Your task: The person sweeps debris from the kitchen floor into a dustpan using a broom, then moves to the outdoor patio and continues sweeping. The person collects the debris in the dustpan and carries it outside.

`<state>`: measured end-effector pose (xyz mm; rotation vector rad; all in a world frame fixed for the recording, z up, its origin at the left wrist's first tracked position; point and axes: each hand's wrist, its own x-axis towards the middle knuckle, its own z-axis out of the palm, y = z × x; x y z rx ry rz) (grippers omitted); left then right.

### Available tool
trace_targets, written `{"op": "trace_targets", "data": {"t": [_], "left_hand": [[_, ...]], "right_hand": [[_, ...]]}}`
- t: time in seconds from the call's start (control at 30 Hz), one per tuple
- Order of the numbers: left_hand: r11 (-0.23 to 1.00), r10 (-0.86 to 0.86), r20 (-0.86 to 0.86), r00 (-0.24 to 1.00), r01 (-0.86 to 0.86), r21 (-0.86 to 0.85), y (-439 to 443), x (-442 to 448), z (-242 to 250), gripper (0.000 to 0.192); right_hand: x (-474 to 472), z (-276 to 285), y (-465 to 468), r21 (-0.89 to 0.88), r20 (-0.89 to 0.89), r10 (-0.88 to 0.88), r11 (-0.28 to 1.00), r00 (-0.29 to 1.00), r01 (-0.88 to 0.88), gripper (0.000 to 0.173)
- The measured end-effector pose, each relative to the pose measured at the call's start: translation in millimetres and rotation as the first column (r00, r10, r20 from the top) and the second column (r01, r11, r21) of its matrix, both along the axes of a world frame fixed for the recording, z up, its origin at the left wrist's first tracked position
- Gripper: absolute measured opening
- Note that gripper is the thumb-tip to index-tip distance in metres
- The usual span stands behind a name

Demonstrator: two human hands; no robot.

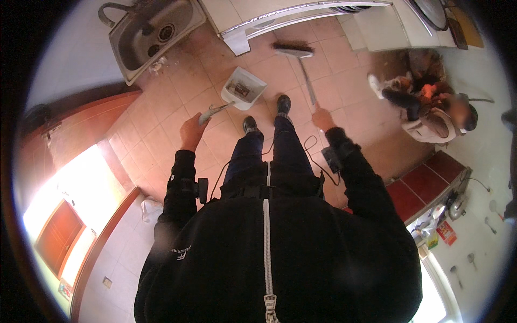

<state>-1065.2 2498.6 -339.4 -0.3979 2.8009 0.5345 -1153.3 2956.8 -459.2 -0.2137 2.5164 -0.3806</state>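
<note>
My left hand (193,131) grips the handle of a white dustpan (230,97), whose pan rests on or just above the tiled floor in front of my left foot. Dark debris (242,89) lies inside the pan. In my right hand (323,118) is the long handle of a broom (295,52). The broom head, dark bristles on a pale base, lies farther out, ahead and to the right of the dustpan. Its bristles look blurred. A gap of floor separates the broom head from the dustpan.
A stainless steel sink (157,34) stands at the far left, with pale scraps (158,64) on the floor below it. White cabinets (375,28) line the far side. A seated person (434,105) is at the right. Red-tiled counter (420,183) is at lower right; a doorway (93,169) opens left.
</note>
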Motion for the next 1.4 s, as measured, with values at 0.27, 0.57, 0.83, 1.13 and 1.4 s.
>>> {"op": "trace_targets", "data": {"t": [0.27,0.57,0.83,1.13,1.4], "left_hand": [[1.000,-0.003,0.047,0.999,0.004,-0.023,-5,-13,4,0.036],[1.000,-0.004,0.118,0.993,0.005,-0.009,-13,0,-18,0.040],[1.000,0.016,0.092,0.996,-0.018,0.016,-6,15,-12,0.036],[0.995,0.030,-0.054,0.998,-0.025,0.093,-19,38,-20,0.035],[0.965,0.184,-0.161,0.970,-0.147,0.215,-43,106,-16,0.036]], "right_hand": [[25,95,25,-0.399,0.292,0.159,0.916,0.943,-0.031,0.053],[31,134,76,-0.096,0.563,-0.542,0.708,0.624,0.700,0.048],[45,-3,40,-0.138,0.560,-0.509,0.720,0.654,0.680,0.049],[76,120,-8,-0.125,0.767,-0.272,0.825,0.581,0.552,0.051],[100,139,-22,-0.113,0.694,-0.379,0.782,0.612,0.612,0.052]]}}
